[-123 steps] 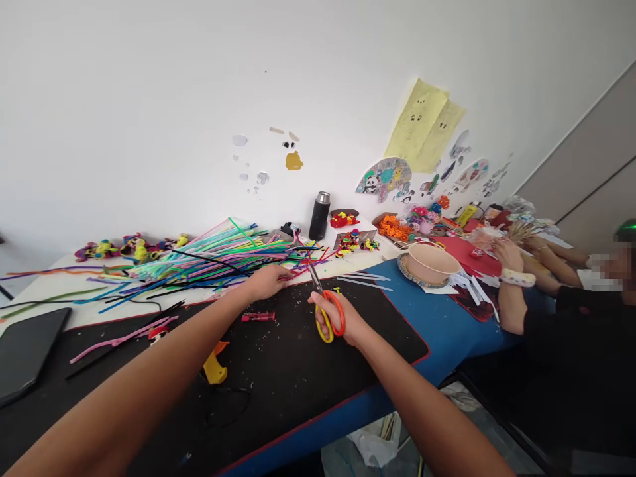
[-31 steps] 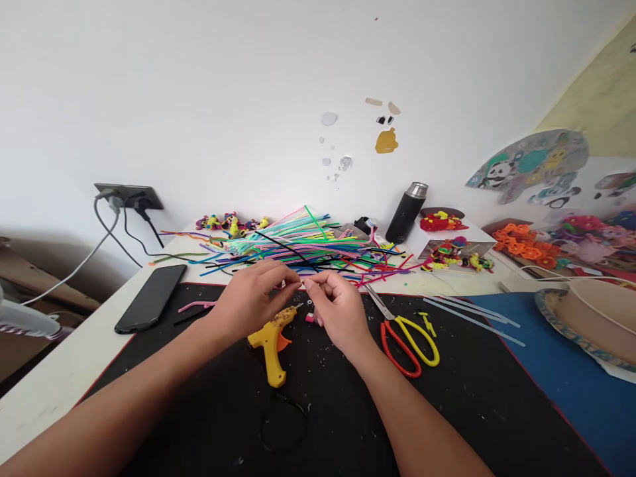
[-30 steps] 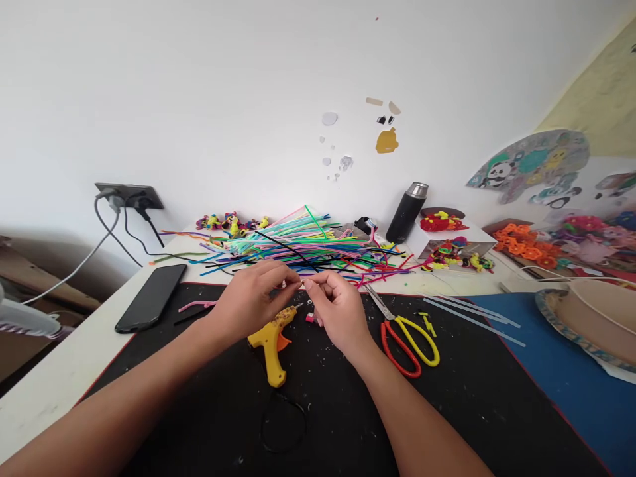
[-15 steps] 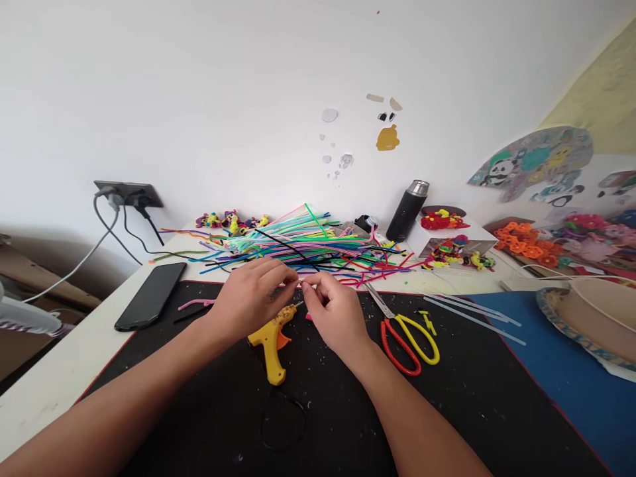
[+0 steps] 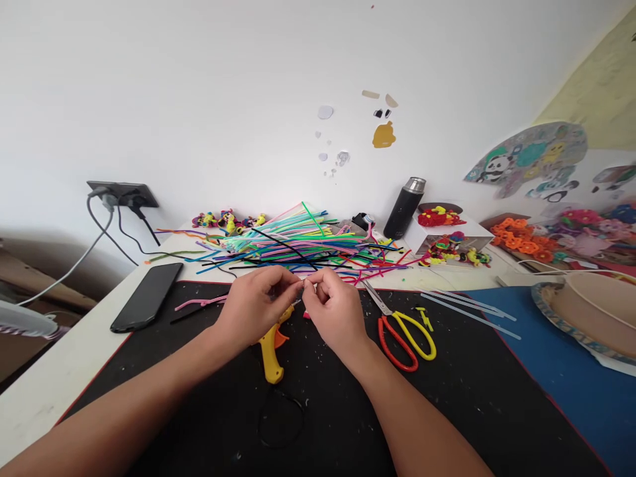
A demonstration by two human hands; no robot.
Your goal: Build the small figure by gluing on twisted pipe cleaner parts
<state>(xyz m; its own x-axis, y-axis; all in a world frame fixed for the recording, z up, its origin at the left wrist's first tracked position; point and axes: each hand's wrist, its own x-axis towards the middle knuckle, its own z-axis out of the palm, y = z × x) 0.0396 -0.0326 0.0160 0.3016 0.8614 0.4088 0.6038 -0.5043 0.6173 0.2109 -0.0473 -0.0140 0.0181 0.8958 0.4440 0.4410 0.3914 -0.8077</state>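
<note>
My left hand (image 5: 256, 305) and my right hand (image 5: 335, 308) meet fingertip to fingertip above the black mat (image 5: 338, 411). Both are closed in a pinch around something too small to make out. Under my left hand lies a yellow glue gun (image 5: 271, 354), its upper part partly covered by the hand. A pink piece (image 5: 307, 315) shows beside my right fingers. To the right of my right hand rest scissors (image 5: 405, 338) with one red and one yellow handle. Pipe cleaners (image 5: 293, 245) in many colours are heaped behind both hands.
A phone (image 5: 148, 297) lies at the left. Behind stand a black bottle (image 5: 405, 207) and a white box (image 5: 447, 232) with small colourful figures. Clear glue sticks (image 5: 472, 311), a small yellow piece (image 5: 426, 320) and a round container (image 5: 596, 311) are at the right. A black cord loop (image 5: 279, 419) lies in front.
My left hand has moved slightly against the glue gun and covers more of its upper part. The fingertips of both hands have come closer together. The view has shifted a little.
</note>
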